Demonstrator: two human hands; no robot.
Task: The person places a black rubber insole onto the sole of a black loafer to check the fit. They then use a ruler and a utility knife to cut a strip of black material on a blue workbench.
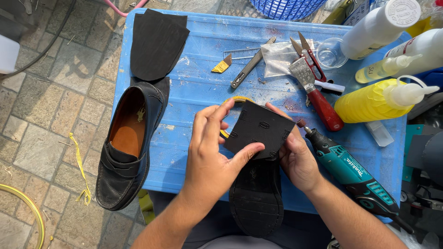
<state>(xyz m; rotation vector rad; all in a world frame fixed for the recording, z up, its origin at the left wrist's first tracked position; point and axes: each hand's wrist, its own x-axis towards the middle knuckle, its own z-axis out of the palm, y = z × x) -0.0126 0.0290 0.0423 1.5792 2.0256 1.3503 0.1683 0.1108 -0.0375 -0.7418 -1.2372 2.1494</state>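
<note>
Left hand (213, 154) and right hand (297, 159) hold a black rubber heel piece (259, 129) over the heel of an upturned black shoe (256, 196), at 6 o'clock on the blue table (198, 87). Left grip pinches the piece, thumb on top; right grip presses its 3 o'clock edge. A second shoe (127, 147) lies at 9 o'clock, a teal rotary tool (350, 173) at 3 o'clock.

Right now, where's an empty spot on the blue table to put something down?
Bare blue table lies between the black loafer and the left hand. The far right is crowded: red-handled scraper, snips, yellow bottle.
</note>
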